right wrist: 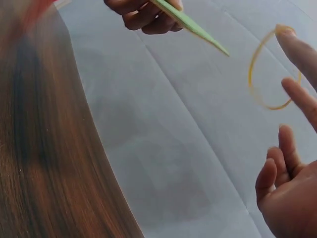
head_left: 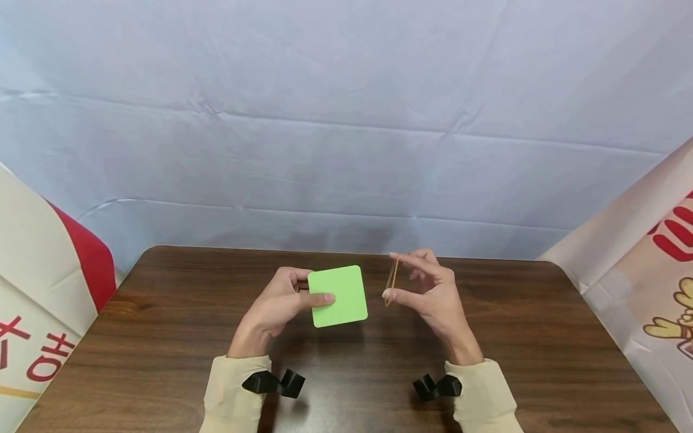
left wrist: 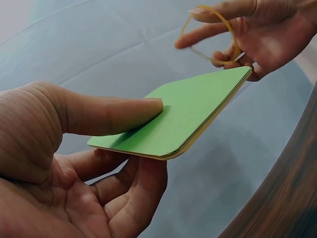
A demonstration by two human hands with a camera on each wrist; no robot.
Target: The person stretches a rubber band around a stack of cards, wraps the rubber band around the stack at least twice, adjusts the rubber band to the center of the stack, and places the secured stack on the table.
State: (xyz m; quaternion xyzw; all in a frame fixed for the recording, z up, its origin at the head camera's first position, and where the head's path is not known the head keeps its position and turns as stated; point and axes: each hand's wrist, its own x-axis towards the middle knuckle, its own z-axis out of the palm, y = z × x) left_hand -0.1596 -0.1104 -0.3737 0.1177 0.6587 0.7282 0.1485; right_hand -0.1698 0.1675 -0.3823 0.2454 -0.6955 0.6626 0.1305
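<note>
A square green stack of thin cards [head_left: 346, 288] with rounded corners is pinched in my left hand [head_left: 281, 304]. The thumb lies flat on the stack's top face, and in the left wrist view curled fingers support it from below. Several layers show along its edge, some of them yellowish. My right hand [head_left: 433, 288] is just to the right, apart from the stack. A thin yellow rubber band [right wrist: 250, 74] loops round its spread thumb and index finger, which hold it stretched. The other right fingers are loosely bent and hold nothing.
Both hands are above a dark brown wooden table [head_left: 162, 337]. Behind it hangs a pale, creased cloth [head_left: 335, 150]. Printed white sheets stand at the left [head_left: 43, 288] and right [head_left: 639, 288] sides. A black wrist mount [head_left: 273, 383] sits on the left sleeve, with another on the right.
</note>
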